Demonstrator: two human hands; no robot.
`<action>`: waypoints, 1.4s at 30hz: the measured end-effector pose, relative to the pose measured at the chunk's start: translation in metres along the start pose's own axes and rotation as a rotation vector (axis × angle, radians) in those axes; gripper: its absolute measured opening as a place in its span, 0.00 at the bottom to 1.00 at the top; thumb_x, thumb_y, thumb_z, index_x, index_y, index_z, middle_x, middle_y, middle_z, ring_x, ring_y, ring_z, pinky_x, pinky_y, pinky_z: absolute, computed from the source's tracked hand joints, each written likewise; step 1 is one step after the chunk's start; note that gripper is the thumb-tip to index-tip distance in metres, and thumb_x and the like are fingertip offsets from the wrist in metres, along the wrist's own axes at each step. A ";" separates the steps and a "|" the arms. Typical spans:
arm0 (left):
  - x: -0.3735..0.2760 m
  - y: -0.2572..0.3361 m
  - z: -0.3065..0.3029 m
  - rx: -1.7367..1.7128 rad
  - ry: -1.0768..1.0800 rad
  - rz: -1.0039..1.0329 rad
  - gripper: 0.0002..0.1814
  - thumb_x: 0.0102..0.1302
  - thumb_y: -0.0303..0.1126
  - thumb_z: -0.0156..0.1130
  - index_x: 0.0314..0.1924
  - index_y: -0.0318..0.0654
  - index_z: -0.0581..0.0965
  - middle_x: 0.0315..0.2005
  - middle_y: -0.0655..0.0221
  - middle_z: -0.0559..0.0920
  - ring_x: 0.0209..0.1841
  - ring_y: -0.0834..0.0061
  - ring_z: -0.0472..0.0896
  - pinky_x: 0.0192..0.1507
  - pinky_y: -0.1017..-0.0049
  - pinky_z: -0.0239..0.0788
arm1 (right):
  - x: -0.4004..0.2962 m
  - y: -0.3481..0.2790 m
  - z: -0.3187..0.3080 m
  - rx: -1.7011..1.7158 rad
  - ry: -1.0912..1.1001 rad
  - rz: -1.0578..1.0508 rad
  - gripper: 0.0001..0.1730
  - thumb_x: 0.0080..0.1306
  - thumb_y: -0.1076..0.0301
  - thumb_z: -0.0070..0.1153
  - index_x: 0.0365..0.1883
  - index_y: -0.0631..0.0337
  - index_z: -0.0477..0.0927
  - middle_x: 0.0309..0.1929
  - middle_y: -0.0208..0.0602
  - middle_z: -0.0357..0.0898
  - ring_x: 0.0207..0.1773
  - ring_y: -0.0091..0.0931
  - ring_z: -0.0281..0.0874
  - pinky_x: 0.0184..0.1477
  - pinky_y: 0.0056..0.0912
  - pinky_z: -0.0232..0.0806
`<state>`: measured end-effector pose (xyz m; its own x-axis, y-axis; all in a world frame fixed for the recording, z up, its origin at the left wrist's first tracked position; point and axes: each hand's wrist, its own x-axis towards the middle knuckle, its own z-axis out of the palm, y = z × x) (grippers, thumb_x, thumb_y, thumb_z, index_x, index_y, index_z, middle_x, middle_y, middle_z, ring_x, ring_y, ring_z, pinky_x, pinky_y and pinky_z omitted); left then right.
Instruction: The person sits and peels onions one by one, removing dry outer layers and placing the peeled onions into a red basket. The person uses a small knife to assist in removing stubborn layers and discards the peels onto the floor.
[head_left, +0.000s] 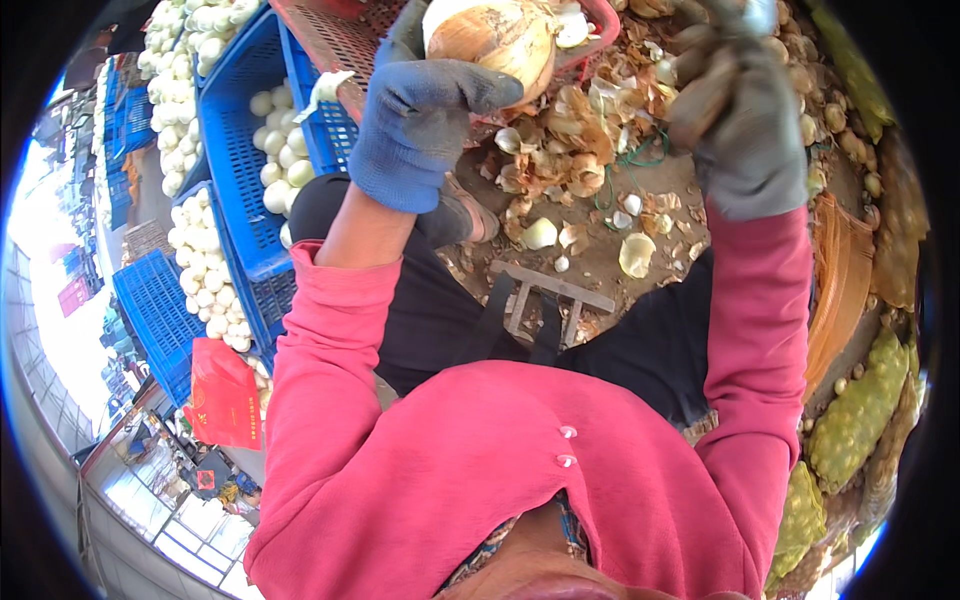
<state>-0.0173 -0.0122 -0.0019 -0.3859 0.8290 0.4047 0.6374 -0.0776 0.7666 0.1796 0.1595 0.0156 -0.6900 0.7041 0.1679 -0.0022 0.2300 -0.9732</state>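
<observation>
My left hand (420, 127), in a blue knitted work glove with a grey coated palm, grips a large onion (491, 41). Brown papery skin covers part of the onion, and a white peeled patch shows at its upper left. To the right, my right hand (750, 127) is raised in a dirty grey glove and blurred by motion. Its fingers look curled, but whether they hold anything cannot be made out. Beneath and between the hands lies a heap of loose onion skins (570, 142) on the dirt floor.
A red plastic crate (352, 45) stands just beyond my left hand. Blue crates (244, 187) with peeled onions (285, 150) line the left. A red bag (225, 397) is at lower left. Mesh sacks (859, 412) and loose unpeeled onions (832, 116) lie right.
</observation>
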 end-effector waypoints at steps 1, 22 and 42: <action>0.000 0.002 0.008 -0.109 0.014 -0.094 0.10 0.55 0.28 0.73 0.38 0.36 0.85 0.48 0.60 0.87 0.44 0.66 0.87 0.52 0.72 0.80 | -0.005 0.004 0.006 -0.155 -0.046 -0.113 0.09 0.77 0.65 0.56 0.46 0.61 0.81 0.36 0.32 0.86 0.30 0.18 0.77 0.33 0.24 0.71; -0.022 -0.153 -0.070 -1.079 0.090 -0.767 0.43 0.66 0.44 0.65 0.77 0.39 0.63 0.75 0.57 0.67 0.77 0.58 0.64 0.79 0.51 0.53 | -0.013 0.004 0.068 -0.618 -0.213 -0.206 0.16 0.69 0.67 0.53 0.49 0.72 0.74 0.39 0.59 0.86 0.45 0.50 0.89 0.45 0.53 0.78; 0.017 -0.085 -0.047 -0.955 0.060 -0.726 0.43 0.63 0.40 0.64 0.74 0.23 0.63 0.74 0.45 0.67 0.79 0.52 0.61 0.81 0.54 0.47 | -0.001 0.013 0.062 -0.615 -0.243 -0.128 0.17 0.69 0.64 0.53 0.48 0.68 0.82 0.43 0.56 0.88 0.50 0.48 0.88 0.51 0.52 0.77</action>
<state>-0.1091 -0.0176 -0.0364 -0.4973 0.8241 -0.2712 -0.4838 -0.0039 0.8752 0.1348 0.1201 -0.0067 -0.8550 0.4913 0.1660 0.2685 0.6932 -0.6688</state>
